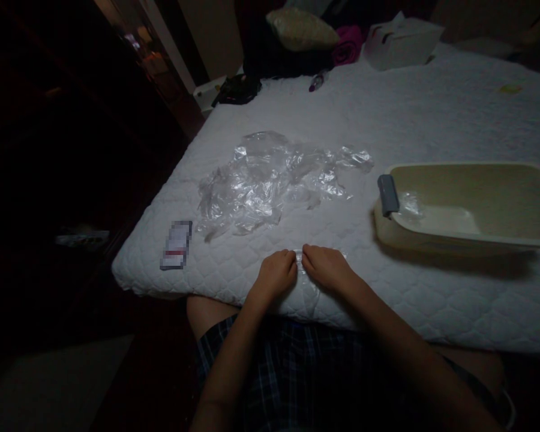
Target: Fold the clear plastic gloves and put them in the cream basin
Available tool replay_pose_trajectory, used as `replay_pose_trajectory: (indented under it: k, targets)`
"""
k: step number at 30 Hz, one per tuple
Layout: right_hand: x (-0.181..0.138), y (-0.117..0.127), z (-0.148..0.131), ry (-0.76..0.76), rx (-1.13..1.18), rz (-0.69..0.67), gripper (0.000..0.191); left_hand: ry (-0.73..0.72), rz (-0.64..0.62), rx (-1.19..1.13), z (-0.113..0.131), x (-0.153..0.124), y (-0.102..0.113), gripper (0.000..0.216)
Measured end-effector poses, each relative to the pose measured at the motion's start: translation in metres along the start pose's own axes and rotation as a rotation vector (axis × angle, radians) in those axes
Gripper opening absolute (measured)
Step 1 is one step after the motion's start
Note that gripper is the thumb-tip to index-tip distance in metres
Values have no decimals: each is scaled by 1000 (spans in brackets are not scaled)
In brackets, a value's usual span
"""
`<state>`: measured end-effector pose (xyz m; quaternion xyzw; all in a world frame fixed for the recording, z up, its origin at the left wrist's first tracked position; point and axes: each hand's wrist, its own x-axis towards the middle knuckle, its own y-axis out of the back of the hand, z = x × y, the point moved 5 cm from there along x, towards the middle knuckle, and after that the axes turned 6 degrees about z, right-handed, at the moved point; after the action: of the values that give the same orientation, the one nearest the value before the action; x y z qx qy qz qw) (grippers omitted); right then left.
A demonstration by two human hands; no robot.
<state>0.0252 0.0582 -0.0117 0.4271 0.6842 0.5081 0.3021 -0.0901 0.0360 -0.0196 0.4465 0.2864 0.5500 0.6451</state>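
Left of the cream tub (472, 186) on the bed (414, 120), the left hand (278, 273) and right hand (326, 266) tightly grip a piece of clear plastic (310, 291) between them. Also left of the tub lies a crumpled plastic heap (261, 186); farther from the tub, a phone-shaped item (176, 246).

Dim room in heavy shadow, broad quilted white mattress (432, 300), dark floor (148, 372) to the left, pale flat patch (58, 384) at lower left, dull beige wall surface (211, 39) behind, small warm glow (143, 31) at upper left.
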Motion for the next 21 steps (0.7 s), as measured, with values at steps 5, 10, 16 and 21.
replay_pose_trajectory:
  k: [5,10,16,21]
  targets:
    - [-7,-1,32,-103,-62,-25,27,152,-36,-143,-11,2,2,16]
    - [-20,9,62,-181,37,-26,26,253,-17,-317,-21,2,3,19]
    - [-28,17,85,-163,533,91,21,403,128,-665,-48,-5,6,15]
    - [-30,13,112,-281,715,121,28,543,82,-755,-68,-9,11,26]
